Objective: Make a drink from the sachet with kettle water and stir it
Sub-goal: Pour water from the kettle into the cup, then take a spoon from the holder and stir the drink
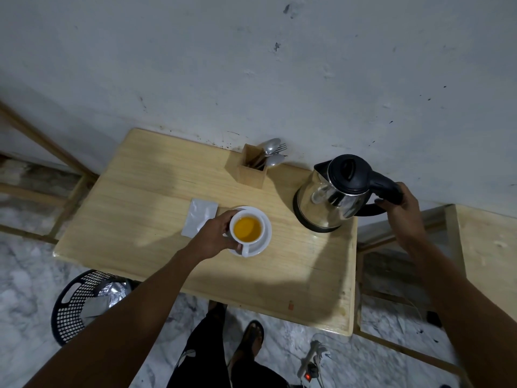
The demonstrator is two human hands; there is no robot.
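Water's in: the cup [248, 230] on its saucer [265, 236], mid-counter [145, 191], holds orange liquid, left hand [221, 231] wrapped round it, sachet [199, 217] lying just left. Right hand [397, 204] grips the kettle [330, 197] handle at far right. Stirring looks undone, spoons [272, 152] sit in the holder.

Polished steel kettle [330, 203] with matt black plastic lid — pale, matt wooden worktop [140, 197] — glossy white ceramic cup [247, 229] — silvery foil sachet [199, 217].
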